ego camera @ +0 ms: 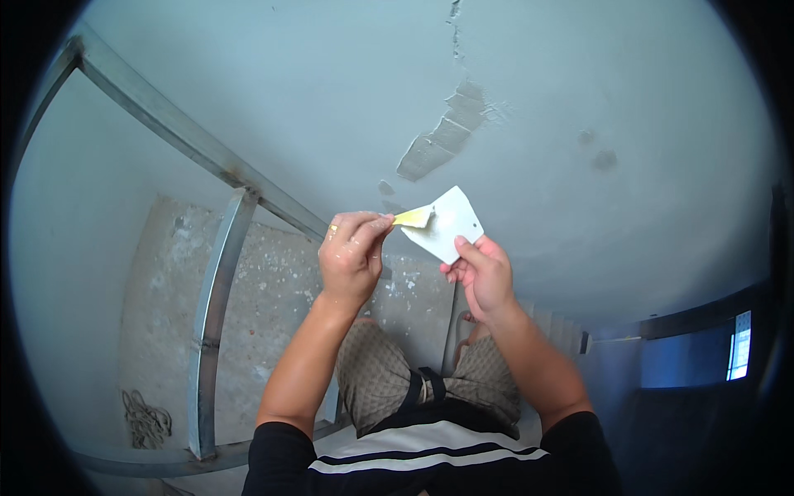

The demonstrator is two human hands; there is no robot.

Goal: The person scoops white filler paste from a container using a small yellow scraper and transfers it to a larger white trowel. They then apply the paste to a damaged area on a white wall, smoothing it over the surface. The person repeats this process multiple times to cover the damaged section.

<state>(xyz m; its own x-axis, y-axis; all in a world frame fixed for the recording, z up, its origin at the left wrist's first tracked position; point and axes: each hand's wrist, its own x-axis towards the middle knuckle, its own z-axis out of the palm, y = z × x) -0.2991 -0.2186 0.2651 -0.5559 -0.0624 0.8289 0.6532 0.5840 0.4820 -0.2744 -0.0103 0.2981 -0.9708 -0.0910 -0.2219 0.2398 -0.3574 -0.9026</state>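
My left hand [355,253], flecked with white and wearing a ring, grips a small yellow plastic putty spreader [414,217]. Its broad edge carries pale filler and rests against, or just over, a white square plastic spreader [451,217]. That white piece has a small hole near one corner. My right hand [486,273] pinches it by the lower right corner, thumb on top. Beyond both hands rises a pale painted wall [546,93]. A jagged grey patch [443,137] of bare or filled plaster runs across it, with a crack [456,37] above.
A metal tube railing [155,118] with an upright post [217,322] stands to my left. Below lies a concrete floor [279,279] spotted with white. A coil of rope [146,418] lies at lower left. Stairs [555,325] descend at right, towards a window [739,347].
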